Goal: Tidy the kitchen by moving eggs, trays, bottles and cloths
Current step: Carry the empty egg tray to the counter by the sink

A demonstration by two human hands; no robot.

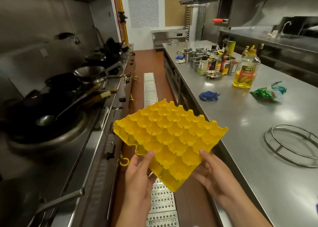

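I hold an empty yellow egg tray (169, 137) over the aisle, tilted with one corner pointing toward me. My left hand (139, 173) grips its near left edge, thumb on top. My right hand (209, 171) grips its near right edge, thumb on top. On the steel counter (240, 123) to the right lie a crumpled blue cloth (208, 95) and a large oil bottle (246, 70). A second blue cloth (179, 58) lies farther back. No eggs are in view.
Woks and pans (56, 109) fill the stove line on the left. Steel cups and sauce bottles (211, 61) cluster mid-counter. A green packet (267, 93) and a wire ring stand (292, 145) sit on the counter's right. A metal floor drain (150, 87) runs down the aisle.
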